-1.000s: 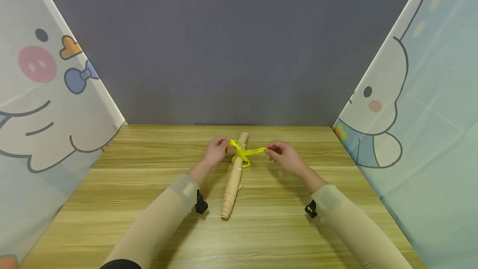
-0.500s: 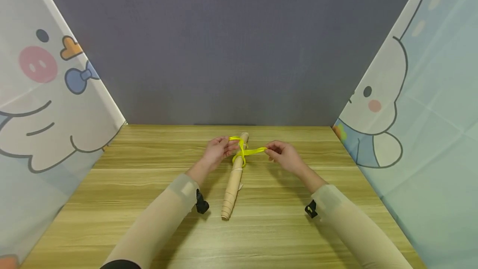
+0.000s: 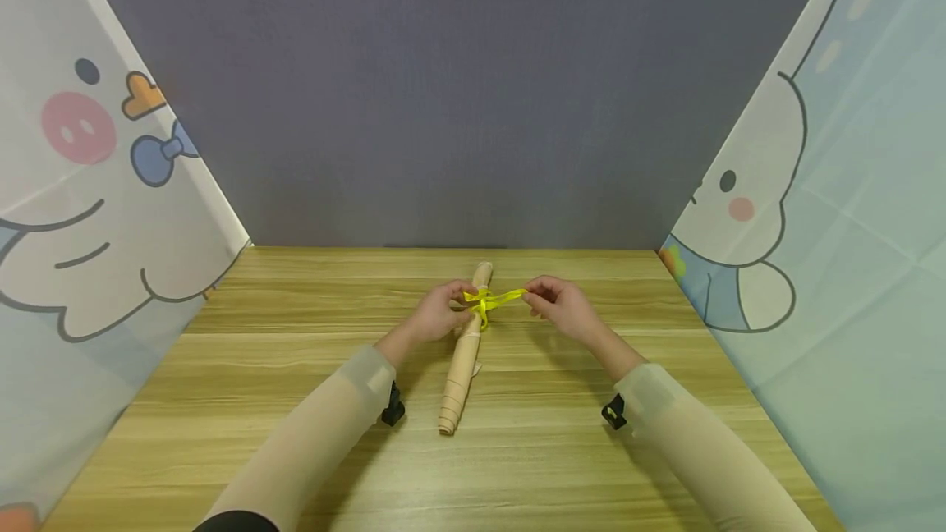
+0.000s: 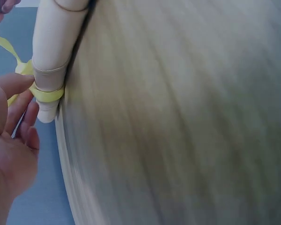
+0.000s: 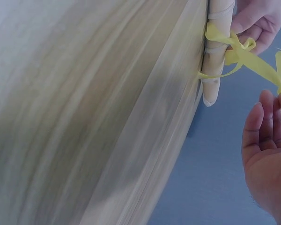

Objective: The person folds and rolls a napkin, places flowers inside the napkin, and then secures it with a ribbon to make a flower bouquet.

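A beige rolled-up sheet [image 3: 461, 376] lies lengthwise on the wooden table, tapering in layers at its near end. Around its far part runs a yellow ribbon [image 3: 484, 306], crossed and looped on top. My left hand [image 3: 438, 313] is at the roll's left side, thumb and fingers curled about the ribbon there; in the left wrist view the thumb [image 4: 18, 83] lies by the crossing, and some fingers are partly hidden. To the right, my right hand [image 3: 565, 306] pinches one ribbon end between thumb and forefinger, holding that strand stretched out above the table.
The wooden table [image 3: 222, 401] ends at a dark grey panel [image 3: 458, 105] behind. Cartoon-printed sheets [image 3: 81, 228] stand on both sides. Thin pale bands [image 3: 469, 335] circle the roll. Black wrist mounts [image 3: 393, 406] sit under the sleeves.
My left hand first let its fingers reach over the roll, then drew down and closer to the crossing. The ribbon's left strand and loop have tightened inward. My right hand stays nearly still.
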Demonstrator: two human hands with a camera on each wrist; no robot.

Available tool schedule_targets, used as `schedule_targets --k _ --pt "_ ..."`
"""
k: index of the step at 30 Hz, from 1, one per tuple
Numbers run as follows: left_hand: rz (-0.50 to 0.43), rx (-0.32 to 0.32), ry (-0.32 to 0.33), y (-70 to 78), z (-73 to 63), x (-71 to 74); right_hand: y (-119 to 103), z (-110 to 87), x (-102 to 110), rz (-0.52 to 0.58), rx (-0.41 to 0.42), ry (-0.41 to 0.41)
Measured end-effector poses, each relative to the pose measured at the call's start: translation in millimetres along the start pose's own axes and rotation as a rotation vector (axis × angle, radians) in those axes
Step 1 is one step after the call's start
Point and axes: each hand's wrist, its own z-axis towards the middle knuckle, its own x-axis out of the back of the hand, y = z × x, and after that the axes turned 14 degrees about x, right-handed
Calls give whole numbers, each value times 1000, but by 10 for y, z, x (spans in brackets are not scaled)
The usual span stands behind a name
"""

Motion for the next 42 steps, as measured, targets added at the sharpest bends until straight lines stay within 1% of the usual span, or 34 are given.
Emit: schedule_targets --k 5,10,14,19,25,28,31,35,39,42 --pt "70 8 48 13 5 -24 1 5 -5 13 -2 1" --pt "144 -27 74 31 1 -20 -1 7 -6 17 3 -2" --pt "154 -29 90 15 -33 -27 9 14 -10 15 5 -3" --pt "87 3 103 -8 -54 -53 20 9 -9 11 17 8" --pt "38 -2 103 -43 -40 -57 24 14 -10 -1 9 8" --pt "10 8 98 -54 -47 -46 23 14 -13 -2 4 3" --pt "-44 35 71 -61 -56 -27 30 13 -18 -1 6 2" --pt "-88 51 32 -78 -51 3 41 11 -18 -2 18 3" --pt "-118 45 -12 -105 -37 26 52 10 -21 4 15 -2" --pt "-169 39 -69 -126 -26 34 63 11 -28 -1 18 -4"
